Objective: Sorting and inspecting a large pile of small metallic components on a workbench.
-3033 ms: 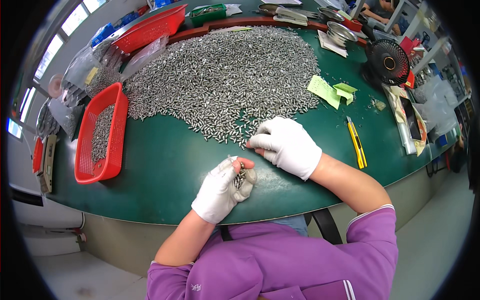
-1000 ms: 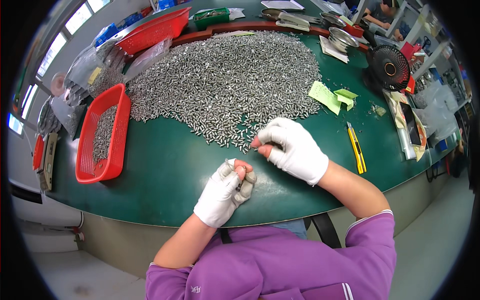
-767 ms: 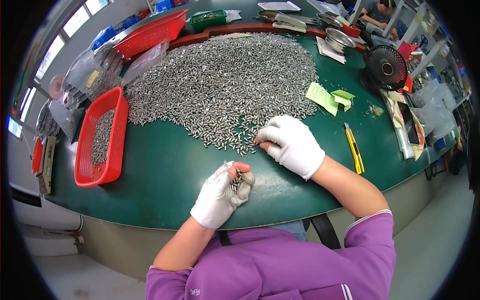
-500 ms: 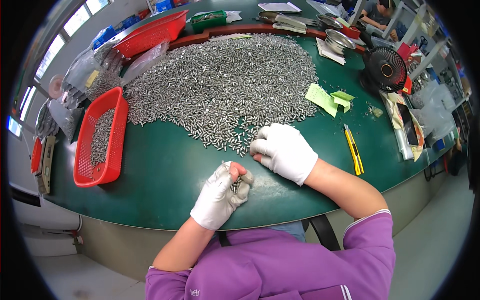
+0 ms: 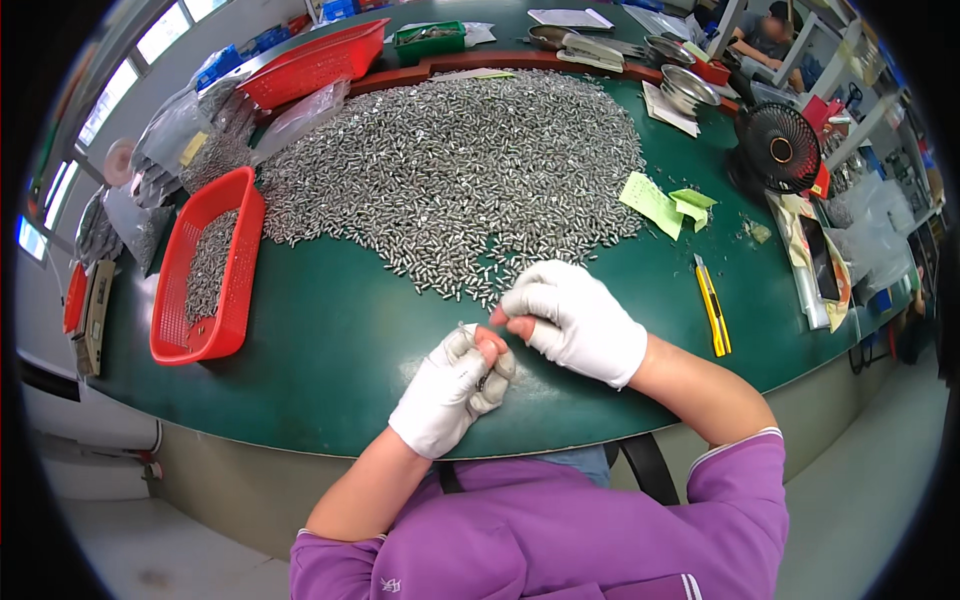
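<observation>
A broad pile of small shiny metal pins covers the middle of the green table. Near the front edge, my left hand, in a white glove with bare fingertips, is curled around a few metal pins, only partly visible between the fingers. Just to its right is my right hand, gloved the same way. Its thumb and forefinger are brought together near the left fingertips. Whatever they pinch, if anything, is too small to make out.
A red perforated basket with some pins stands at the left. To the right lie a yellow utility knife and green paper slips; a black fan stands beyond. Another red basket sits at the far left. A person is at the back right.
My right hand has drawn back from the pile's near edge toward my left fingertips. My left hand has shifted slightly right, its fingers closed further over the pins.
</observation>
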Demonstrator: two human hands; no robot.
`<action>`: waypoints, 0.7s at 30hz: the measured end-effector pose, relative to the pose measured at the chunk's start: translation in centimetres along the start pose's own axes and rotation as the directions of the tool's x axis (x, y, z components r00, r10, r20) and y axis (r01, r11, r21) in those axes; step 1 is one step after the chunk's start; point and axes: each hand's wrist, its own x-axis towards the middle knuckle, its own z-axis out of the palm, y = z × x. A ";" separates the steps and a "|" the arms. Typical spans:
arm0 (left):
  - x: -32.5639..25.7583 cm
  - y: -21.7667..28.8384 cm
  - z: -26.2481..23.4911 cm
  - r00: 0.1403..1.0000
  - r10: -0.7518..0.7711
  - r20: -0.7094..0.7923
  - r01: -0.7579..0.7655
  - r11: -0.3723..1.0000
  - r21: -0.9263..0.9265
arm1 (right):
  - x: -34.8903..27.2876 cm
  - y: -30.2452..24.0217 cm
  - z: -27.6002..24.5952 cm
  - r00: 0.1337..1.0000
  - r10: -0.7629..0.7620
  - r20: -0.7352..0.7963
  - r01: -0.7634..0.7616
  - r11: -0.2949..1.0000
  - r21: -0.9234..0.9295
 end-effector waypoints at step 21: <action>0.1 0.0 0.1 0.999 0.010 0.044 -0.007 0.997 -0.073 | 0.0 0.2 0.3 0.982 0.188 0.027 -0.190 0.974 0.120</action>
